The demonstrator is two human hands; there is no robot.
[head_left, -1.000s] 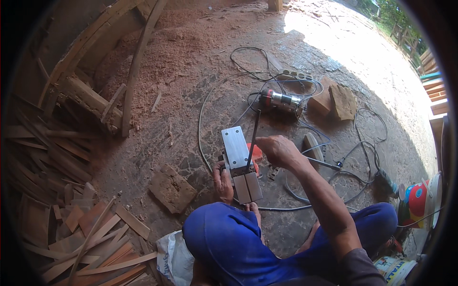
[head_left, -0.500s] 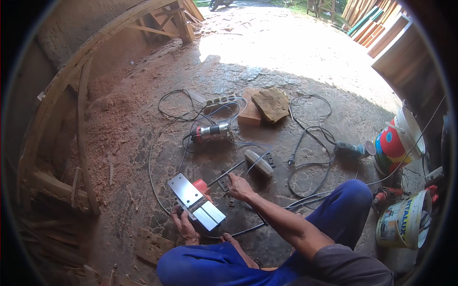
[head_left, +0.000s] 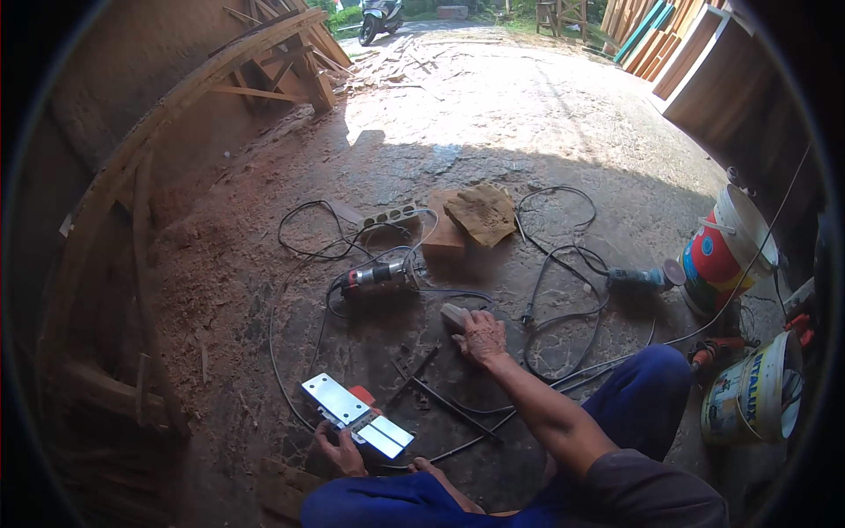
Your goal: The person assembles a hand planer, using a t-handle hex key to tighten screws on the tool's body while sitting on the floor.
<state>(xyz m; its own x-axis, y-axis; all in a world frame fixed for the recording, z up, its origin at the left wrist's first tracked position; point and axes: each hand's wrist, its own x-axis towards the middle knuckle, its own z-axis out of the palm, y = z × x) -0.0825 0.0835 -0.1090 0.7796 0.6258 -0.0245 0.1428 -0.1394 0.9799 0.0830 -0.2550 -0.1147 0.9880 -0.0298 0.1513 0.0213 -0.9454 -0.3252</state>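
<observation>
My left hand (head_left: 341, 453) is closed around an electric hand planer (head_left: 336, 398) turned sole-up, its two shiny metal plates facing me and a red part showing behind. My right hand (head_left: 482, 338) reaches forward, fingers closed over a pale oblong block (head_left: 453, 315) on the floor. Most of that block is hidden under the hand. Between the two hands, a dark thin rod (head_left: 414, 373) lies across a longer dark bar (head_left: 458, 410).
Ahead lie a trim router (head_left: 377, 275), a socket strip (head_left: 389, 216), a wood block (head_left: 443, 231) and a brown slab (head_left: 481, 214). Cables loop around an angle grinder (head_left: 641, 276). Two buckets (head_left: 732, 233) (head_left: 748, 400) stand right; sawdust (head_left: 211, 255) and timber framing (head_left: 145, 132) are left.
My right hand has let go of the dark rod, now lying on the floor, and moved forward and right onto the pale block. My left hand keeps the planer, slightly lower.
</observation>
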